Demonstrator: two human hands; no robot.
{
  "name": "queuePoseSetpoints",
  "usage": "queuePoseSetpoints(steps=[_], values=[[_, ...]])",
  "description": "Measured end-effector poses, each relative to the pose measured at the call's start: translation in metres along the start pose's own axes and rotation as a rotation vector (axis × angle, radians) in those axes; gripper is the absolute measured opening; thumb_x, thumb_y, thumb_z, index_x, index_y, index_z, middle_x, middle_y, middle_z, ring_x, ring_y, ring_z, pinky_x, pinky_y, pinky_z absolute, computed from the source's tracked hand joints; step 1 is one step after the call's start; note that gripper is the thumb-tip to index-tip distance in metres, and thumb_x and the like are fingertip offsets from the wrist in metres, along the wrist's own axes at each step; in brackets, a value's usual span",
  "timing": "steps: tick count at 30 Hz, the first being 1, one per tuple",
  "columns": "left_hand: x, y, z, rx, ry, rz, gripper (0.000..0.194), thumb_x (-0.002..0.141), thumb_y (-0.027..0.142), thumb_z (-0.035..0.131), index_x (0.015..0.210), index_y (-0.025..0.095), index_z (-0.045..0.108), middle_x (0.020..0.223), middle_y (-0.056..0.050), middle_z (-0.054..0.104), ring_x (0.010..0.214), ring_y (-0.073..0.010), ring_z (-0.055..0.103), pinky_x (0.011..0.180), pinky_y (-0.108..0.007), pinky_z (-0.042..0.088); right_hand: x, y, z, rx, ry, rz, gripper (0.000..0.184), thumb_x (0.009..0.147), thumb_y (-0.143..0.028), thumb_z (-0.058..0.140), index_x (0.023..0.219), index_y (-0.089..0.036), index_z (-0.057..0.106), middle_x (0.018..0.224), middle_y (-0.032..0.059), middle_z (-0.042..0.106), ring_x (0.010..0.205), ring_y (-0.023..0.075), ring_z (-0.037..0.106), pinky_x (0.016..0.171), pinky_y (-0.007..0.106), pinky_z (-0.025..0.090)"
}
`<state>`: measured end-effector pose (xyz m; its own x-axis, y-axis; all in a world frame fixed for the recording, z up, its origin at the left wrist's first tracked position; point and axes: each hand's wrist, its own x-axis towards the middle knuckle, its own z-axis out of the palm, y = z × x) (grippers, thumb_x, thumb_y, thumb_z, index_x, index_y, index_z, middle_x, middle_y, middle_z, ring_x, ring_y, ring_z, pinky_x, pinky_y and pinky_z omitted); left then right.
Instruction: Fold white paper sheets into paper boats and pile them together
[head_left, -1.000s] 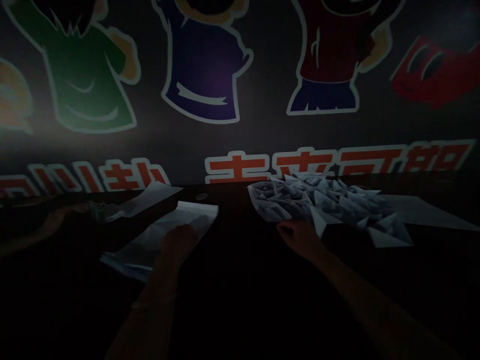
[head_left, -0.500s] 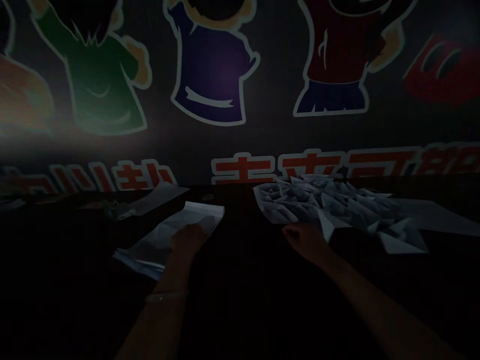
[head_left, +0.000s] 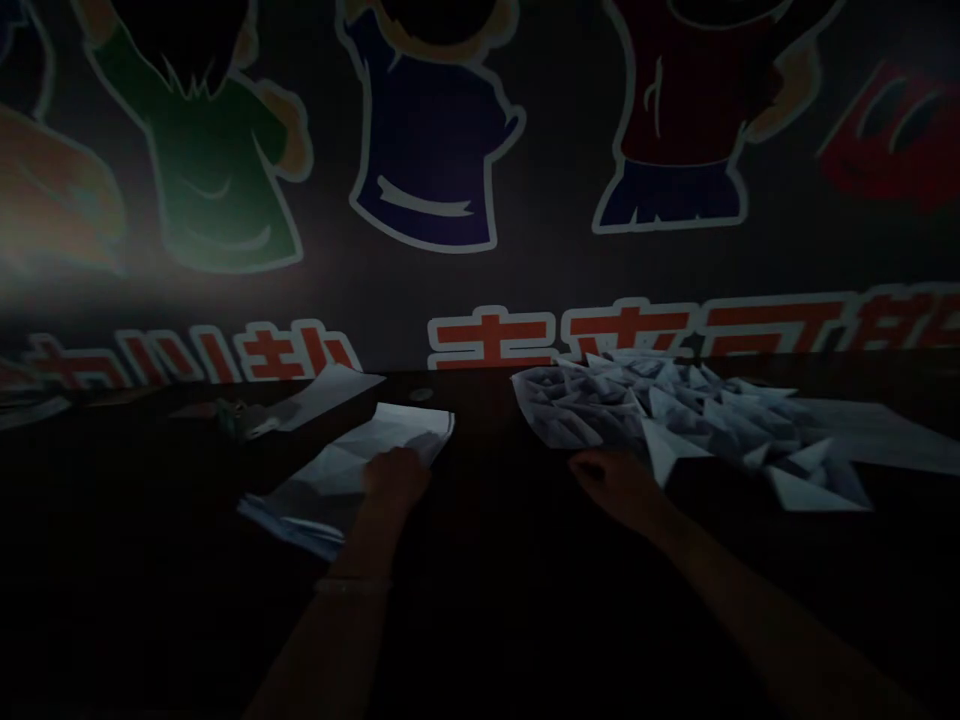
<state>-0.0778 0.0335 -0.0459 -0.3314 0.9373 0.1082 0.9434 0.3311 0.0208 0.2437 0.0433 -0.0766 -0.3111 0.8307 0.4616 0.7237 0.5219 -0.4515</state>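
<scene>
My left hand (head_left: 396, 476) is curled closed over the right edge of a stack of white paper sheets (head_left: 319, 470). The sheets look creased and slightly lifted at the near left corner. The fingertips are hidden, so whether they pinch a sheet cannot be seen. On the right, my right hand (head_left: 613, 484) rests on the dark table, its fingers curled in with a small dark gap inside and nothing visible in them. Just beyond it lies a pile of folded white paper shapes with pointed tips (head_left: 682, 400), which look like paper boats.
A flat white sheet (head_left: 885, 430) extends to the right of the folded pile. At the back left lie another sheet (head_left: 330, 394), a small crumpled object (head_left: 241, 418) and further papers (head_left: 34, 410). A wall with cartoon figures and red characters (head_left: 491, 338) stands behind the table.
The view has shifted slightly, so most things appear a little farther right. My left hand has edged right on the stack. My right hand stays closed in about the same place.
</scene>
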Motion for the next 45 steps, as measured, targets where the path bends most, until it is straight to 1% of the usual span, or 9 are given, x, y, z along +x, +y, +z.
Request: queuePoseSetpoints(steps=[8, 14, 17, 20, 24, 28, 31, 36, 45], values=[[-0.002, -0.007, -0.005, -0.001, 0.042, -0.046, 0.037, 0.08, 0.012, 0.045, 0.106, 0.01, 0.07, 0.112, -0.024, 0.067, 0.102, -0.0378, 0.064, 0.079, -0.047, 0.051, 0.0, 0.003, 0.002, 0.014, 0.004, 0.002, 0.023, 0.084, -0.024, 0.052, 0.09, -0.025, 0.074, 0.094, 0.0043, 0.076, 0.088, 0.023, 0.07, 0.083, 0.036, 0.051], [-0.03, -0.011, -0.046, -0.03, 0.259, -0.066, 0.041, 0.089, 0.014, 0.033, 0.118, 0.013, 0.063, 0.107, -0.02, 0.068, 0.099, -0.0368, 0.064, 0.081, -0.048, 0.049, 0.0, -0.004, 0.0, 0.015, -0.01, 0.006, 0.023, 0.083, -0.023, 0.053, 0.089, -0.027, 0.075, 0.095, 0.0036, 0.076, 0.087, 0.0248, 0.07, 0.081, 0.038, 0.051], [-0.046, -0.004, -0.066, -0.285, 0.544, 0.037, 0.04, 0.092, 0.021, 0.036, 0.124, 0.016, 0.058, 0.107, -0.014, 0.069, 0.102, -0.0318, 0.063, 0.092, -0.044, 0.046, 0.001, -0.008, -0.003, 0.079, 0.019, -0.011, 0.022, 0.082, -0.023, 0.054, 0.086, -0.028, 0.075, 0.09, 0.0032, 0.076, 0.084, 0.0251, 0.07, 0.078, 0.038, 0.052], [-0.057, 0.001, -0.075, -0.863, 0.646, 0.132, 0.037, 0.09, 0.04, 0.046, 0.118, 0.022, 0.061, 0.109, -0.005, 0.07, 0.112, -0.0271, 0.059, 0.097, -0.035, 0.045, 0.004, -0.008, -0.007, 0.213, 0.064, 0.038, 0.02, 0.083, -0.029, 0.055, 0.083, -0.027, 0.075, 0.081, 0.0038, 0.075, 0.078, 0.025, 0.07, 0.075, 0.039, 0.052], [-0.06, 0.005, -0.075, -1.565, 0.384, 0.11, 0.045, 0.079, 0.05, 0.058, 0.115, 0.024, 0.061, 0.101, -0.001, 0.073, 0.109, -0.0252, 0.062, 0.089, -0.031, 0.052, 0.011, -0.005, -0.015, 0.513, 0.078, 0.269, 0.034, 0.081, -0.052, 0.055, 0.075, -0.023, 0.072, 0.064, 0.004, 0.07, 0.061, 0.0223, 0.065, 0.062, 0.035, 0.051], [-0.053, 0.012, -0.068, -1.69, -0.027, 0.13, 0.054, 0.067, 0.05, 0.071, 0.111, 0.019, 0.064, 0.098, -0.006, 0.075, 0.095, -0.0283, 0.068, 0.078, -0.036, 0.057, 0.014, -0.011, -0.031, 1.027, 0.034, 0.339, 0.061, 0.081, -0.072, 0.039, 0.09, -0.02, 0.071, 0.082, 0.0094, 0.073, 0.072, 0.0258, 0.069, 0.066, 0.038, 0.052], [-0.046, 0.02, -0.057, -1.636, -0.264, 0.16, 0.059, 0.065, 0.047, 0.075, 0.113, 0.015, 0.063, 0.098, -0.009, 0.075, 0.088, -0.0282, 0.07, 0.076, -0.037, 0.056, 0.011, -0.022, -0.04, 1.213, -0.069, 0.285, 0.074, 0.08, -0.079, 0.029, 0.098, -0.02, 0.07, 0.092, 0.0125, 0.074, 0.09, 0.0311, 0.069, 0.077, 0.045, 0.051], [-0.036, 0.033, -0.036, -1.515, -0.281, 0.229, 0.052, 0.075, 0.045, 0.068, 0.118, 0.016, 0.062, 0.1, -0.009, 0.075, 0.089, -0.0261, 0.07, 0.078, -0.035, 0.055, 0.004, -0.024, -0.033, 1.025, -0.062, 0.203, 0.043, 0.067, -0.045, 0.074, 0.104, -0.023, 0.069, 0.104, 0.0057, 0.073, 0.099, 0.0288, 0.066, 0.089, 0.044, 0.048], [-0.035, 0.029, -0.036, -1.328, -0.186, 0.28, 0.029, 0.064, 0.038, 0.07, 0.084, 0.017, 0.072, 0.083, -0.005, 0.075, 0.077, -0.025, 0.068, 0.071, -0.035, 0.053, 0.012, -0.002, -0.022, 0.802, 0.1, 0.251, 0.019, 0.06, -0.036, 0.073, 0.074, -0.022, 0.072, 0.087, 0.0053, 0.074, 0.088, 0.0271, 0.066, 0.083, 0.043, 0.049]])
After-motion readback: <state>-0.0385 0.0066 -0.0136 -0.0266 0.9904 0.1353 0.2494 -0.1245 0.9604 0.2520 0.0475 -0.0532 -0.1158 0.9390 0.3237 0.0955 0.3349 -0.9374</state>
